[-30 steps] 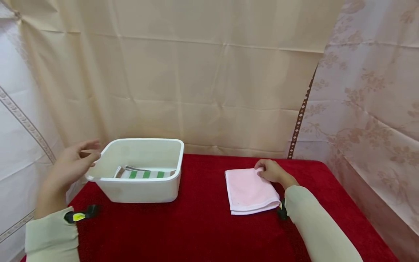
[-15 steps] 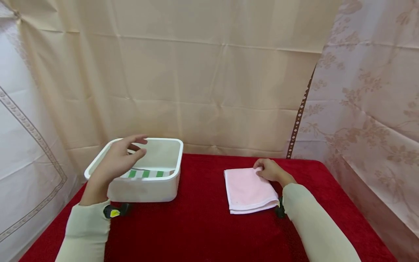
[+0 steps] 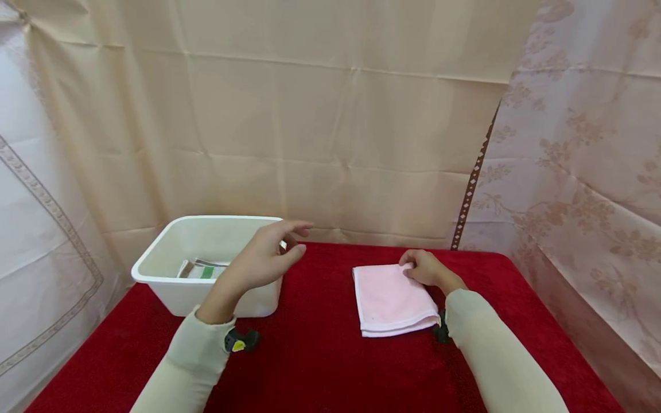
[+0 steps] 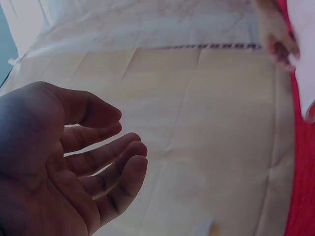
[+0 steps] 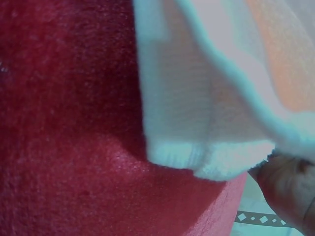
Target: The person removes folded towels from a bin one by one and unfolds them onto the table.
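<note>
- Right hand [image 3: 426, 268], right of center in the head view: fingers bent, tips at the upper right corner of the pink cloth [image 3: 392, 295]; this corner is pinched between thumb and fingers.
- Pink cloth: folded into a rough square with white edging; lies on the counter [image 3: 320, 361], right of center in the head view. In the right wrist view, its layered white edges cross the upper right of the frame, with part of the right hand visible at lower right.
- Left hand [image 3: 263, 255], just left of center in the head view: raised and holding nothing. Fingers are loosely bent, with a gap between thumb and fingers visible in the left wrist view.
- White basin [image 3: 172, 295], left of center: stands upright on the counter. The left hand covers part of its right side in the head view.
- Striped cloth [image 3: 207, 272]: lies inside the basin; green, white and brown areas are visible, the remainder hidden behind the hand and the front wall.
- Counter: covered in red fabric across the lower frame.
- Beige curtain [image 3: 320, 126]: hangs behind the counter, across the upper middle of the frame.
- Floral curtain [image 3: 588, 149]: hangs along the right side of the frame.
</note>
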`<control>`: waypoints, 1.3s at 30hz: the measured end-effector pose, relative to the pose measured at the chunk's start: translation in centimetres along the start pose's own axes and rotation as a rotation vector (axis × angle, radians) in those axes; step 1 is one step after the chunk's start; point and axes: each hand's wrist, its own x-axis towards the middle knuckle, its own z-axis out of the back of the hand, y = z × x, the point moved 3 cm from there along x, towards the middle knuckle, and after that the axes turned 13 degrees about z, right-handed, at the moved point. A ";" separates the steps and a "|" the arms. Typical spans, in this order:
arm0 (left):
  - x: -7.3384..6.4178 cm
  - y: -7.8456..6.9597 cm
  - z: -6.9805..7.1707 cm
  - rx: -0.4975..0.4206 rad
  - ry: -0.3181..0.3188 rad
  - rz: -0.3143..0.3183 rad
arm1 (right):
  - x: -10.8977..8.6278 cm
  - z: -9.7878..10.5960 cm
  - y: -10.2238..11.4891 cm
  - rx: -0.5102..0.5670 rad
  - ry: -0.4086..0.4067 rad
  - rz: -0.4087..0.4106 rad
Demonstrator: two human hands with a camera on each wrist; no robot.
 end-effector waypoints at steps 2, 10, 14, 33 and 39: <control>0.4 -0.4 -1.2 0.007 0.019 -0.009 | 0.1 0.0 0.0 0.000 0.000 -0.006; 1.5 -0.1 -7.5 0.055 0.146 0.060 | 0.0 0.1 0.0 -0.007 -0.004 0.015; 2.1 1.0 -10.9 0.056 0.216 0.124 | -0.3 0.0 -0.1 0.000 -0.026 0.048; 1.9 4.4 -18.3 -0.587 0.279 0.763 | 0.4 0.5 0.9 -0.015 0.063 -0.027; 1.4 4.6 -19.4 -0.816 0.338 0.938 | 0.8 0.7 1.5 -0.078 0.113 0.085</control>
